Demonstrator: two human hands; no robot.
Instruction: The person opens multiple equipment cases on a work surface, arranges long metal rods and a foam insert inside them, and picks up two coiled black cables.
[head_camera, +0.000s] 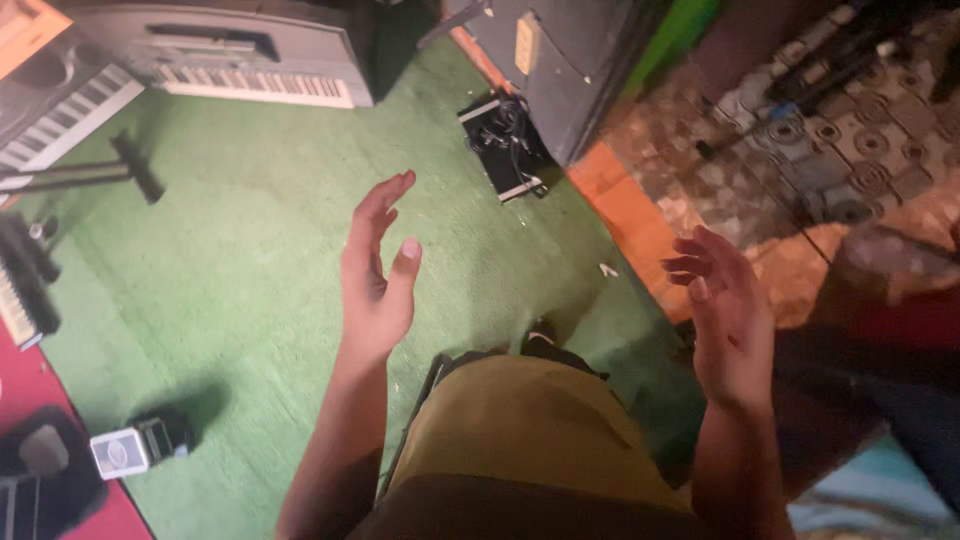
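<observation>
Head view: left hand (378, 285) and right hand (728, 320) empty, fingers spread wide; small white-faced box (122, 452) lies on green carpet (250, 270).

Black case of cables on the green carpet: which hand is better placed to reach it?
Probably the left hand: open and empty, its fingertips point toward the black case up the green carpet. The right hand, also open, hangs farther off.

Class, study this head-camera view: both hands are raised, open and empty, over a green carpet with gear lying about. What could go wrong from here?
1. The black box of cables lies on the green carpet ahead, so a foot might catch it.
2. The left hand and right hand hold nothing, so a stumble might go unsteadied.
3. The keyboard lies nearby and could be stepped on.
</observation>
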